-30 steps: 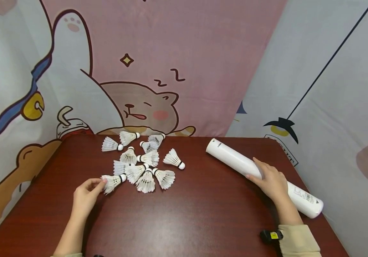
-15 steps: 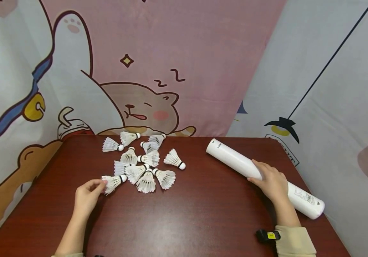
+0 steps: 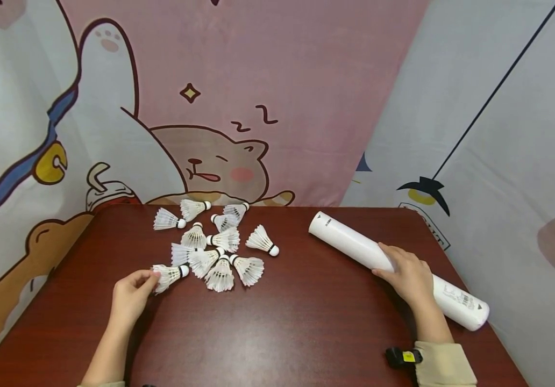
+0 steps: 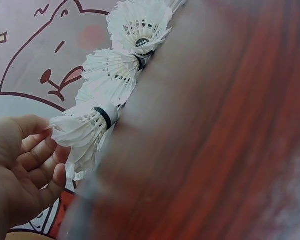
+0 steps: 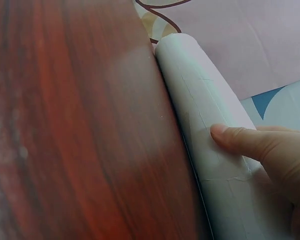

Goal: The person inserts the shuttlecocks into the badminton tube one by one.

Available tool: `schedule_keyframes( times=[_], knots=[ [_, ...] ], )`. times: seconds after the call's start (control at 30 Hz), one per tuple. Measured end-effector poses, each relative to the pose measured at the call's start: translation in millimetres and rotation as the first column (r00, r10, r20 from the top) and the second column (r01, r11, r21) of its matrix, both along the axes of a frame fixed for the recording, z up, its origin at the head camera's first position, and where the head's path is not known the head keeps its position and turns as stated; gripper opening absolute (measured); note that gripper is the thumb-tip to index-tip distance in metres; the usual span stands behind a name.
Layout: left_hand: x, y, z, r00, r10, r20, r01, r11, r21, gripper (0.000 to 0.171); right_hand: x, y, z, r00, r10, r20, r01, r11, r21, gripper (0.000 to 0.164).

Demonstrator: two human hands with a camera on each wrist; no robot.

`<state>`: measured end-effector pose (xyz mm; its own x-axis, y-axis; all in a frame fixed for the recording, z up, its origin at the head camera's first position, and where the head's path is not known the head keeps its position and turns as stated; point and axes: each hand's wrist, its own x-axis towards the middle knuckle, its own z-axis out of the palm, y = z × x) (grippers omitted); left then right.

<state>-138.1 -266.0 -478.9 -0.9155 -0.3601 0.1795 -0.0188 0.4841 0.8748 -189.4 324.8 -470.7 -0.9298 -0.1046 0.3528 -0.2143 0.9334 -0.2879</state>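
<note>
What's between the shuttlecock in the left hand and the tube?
The head view shows other shuttlecocks next to the pinched shuttlecock, then bare tabletop up to the tube.

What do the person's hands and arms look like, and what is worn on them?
The left hand and the right hand are both bare. The right sleeve is plain beige; beside its cuff is a small black device with a yellow label. Of the left sleeve, only a thin edge shows at the bottom of the head view.
</note>
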Motion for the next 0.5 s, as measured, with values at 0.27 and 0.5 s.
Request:
schedule_keyframes(
  times=[0.27,0.5],
  knots=[
    [2.2,0.6,8.1,1.0,-0.003,-0.026,0.002,1.0,-0.029,0.016,4.5,-0.8,3.9,1.0,-0.003,-0.018,0.003,1.0,-0.014,0.074],
    [1.6,1.9,18.5,0.998,-0.016,-0.06,0.015,1.0,-0.019,0.017,6.3,-1.6,8.8,0.998,0.011,-0.058,-0.013,0.999,-0.039,0.073]
  ],
)
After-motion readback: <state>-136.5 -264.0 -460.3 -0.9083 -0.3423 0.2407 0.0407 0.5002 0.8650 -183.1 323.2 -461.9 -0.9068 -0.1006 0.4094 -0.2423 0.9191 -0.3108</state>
